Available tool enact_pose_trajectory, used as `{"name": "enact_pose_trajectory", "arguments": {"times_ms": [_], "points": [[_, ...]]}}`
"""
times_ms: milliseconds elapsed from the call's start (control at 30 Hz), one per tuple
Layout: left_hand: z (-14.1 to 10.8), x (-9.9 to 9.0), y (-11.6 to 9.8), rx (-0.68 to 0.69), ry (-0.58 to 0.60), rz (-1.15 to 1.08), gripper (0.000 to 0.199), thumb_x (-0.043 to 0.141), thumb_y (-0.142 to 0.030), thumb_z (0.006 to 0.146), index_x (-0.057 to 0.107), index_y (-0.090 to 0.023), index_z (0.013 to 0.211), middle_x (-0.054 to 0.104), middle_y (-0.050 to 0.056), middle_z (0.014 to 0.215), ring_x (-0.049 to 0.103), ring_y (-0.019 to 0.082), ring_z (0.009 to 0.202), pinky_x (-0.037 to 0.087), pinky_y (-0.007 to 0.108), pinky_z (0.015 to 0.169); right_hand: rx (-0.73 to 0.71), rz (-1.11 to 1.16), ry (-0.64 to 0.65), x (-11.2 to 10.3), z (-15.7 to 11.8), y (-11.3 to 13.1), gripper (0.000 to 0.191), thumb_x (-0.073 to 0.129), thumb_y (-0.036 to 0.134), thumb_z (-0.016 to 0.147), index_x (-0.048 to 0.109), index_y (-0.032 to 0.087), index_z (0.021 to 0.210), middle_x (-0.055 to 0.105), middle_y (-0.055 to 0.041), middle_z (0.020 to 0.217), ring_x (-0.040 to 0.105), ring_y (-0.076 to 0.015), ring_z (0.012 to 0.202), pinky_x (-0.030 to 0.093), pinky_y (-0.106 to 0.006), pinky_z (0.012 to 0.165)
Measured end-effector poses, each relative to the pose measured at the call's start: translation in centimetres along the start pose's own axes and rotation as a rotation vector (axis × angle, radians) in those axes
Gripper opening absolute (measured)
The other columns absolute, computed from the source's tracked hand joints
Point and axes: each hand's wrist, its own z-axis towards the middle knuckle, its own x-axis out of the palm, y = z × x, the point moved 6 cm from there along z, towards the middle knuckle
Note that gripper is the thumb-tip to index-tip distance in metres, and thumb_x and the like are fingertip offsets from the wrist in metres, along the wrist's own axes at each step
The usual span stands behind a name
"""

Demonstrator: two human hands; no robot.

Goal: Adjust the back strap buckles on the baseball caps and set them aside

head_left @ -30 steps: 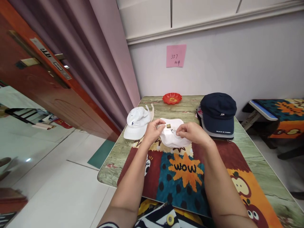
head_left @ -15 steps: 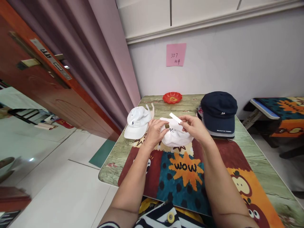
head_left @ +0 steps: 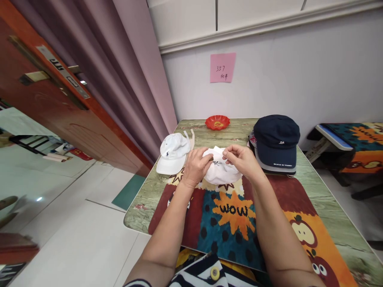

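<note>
We are now bringing the hat's loose strap (head_left: 218,149) down near our left hand (head_left: 194,166), pinching it with our right hand (head_left: 243,160), while our left is gripping the white hat (head_left: 223,176) over the mat (head_left: 233,213), hands a little apart.

Bounded by a pale grey wall (head_left: 275,75), mauve fabric curtain (head_left: 134,75) and brown wooden door (head_left: 60,115). Floored with glossy white tiles (head_left: 95,235).

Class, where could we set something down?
Bare tabletop shows between the red dish and middle white cap, and left of the patterned mat. The crowded stretch: left hand and right hand at that cap, between the left white cap and the navy cap.
</note>
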Motion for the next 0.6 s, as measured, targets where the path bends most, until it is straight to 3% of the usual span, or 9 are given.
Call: {"name": "enact_pose_trajectory", "arguments": {"times_ms": [67,167,367,600], "points": [[-0.2,-0.2,0.3,-0.075,-0.052,0.01,0.017,0.065,-0.03,0.093,0.073,-0.022,0.105,0.07,0.011,0.103,0.062,0.025,0.096,0.047,0.037,0.082,0.022,0.044,-0.013,-0.1,-0.1,0.0,0.027,0.065,0.044,0.084,0.065,0.018,0.089,0.073,-0.0052,0.078,0.06,-0.0134,0.057,0.044,-0.024,0.054],[-0.5,-0.1,0.7,-0.177,-0.111,-0.185,0.018,0.066,-0.025,0.092,0.074,-0.021,0.107,0.068,0.007,0.087,0.062,0.021,0.085,0.049,0.033,0.078,0.031,0.019,-0.029,-0.2,0.0,-0.1,0.031,0.063,0.045,0.084,0.069,0.017,0.096,0.073,-0.0054,0.076,0.054,-0.0119,0.051,0.039,-0.024,0.049],[-1.4,1.6,2.0,-0.415,-0.142,-0.684,0.019,0.073,-0.024,0.086,0.077,-0.022,0.105,0.07,0.005,0.091,0.063,0.014,0.074,0.051,0.027,0.069,-0.004,-0.103,-0.014,0.3,0.3,-0.4,0.03,0.066,0.045,0.081,0.073,0.016,0.084,0.072,-0.006,0.067,0.059,-0.0157,0.057,0.04,-0.025,0.053],[-1.7,2.2,2.4,-0.471,-0.149,-0.79,0.021,0.077,-0.026,0.083,0.079,-0.023,0.104,0.068,0.004,0.091,0.06,0.012,0.072,0.048,0.025,0.066,0.037,-0.223,0.017,0.2,0.1,-0.4,0.029,0.063,0.042,0.081,0.069,0.017,0.068,0.069,-0.0043,0.06,0.052,-0.0126,0.05,0.032,-0.024,0.049]]}}
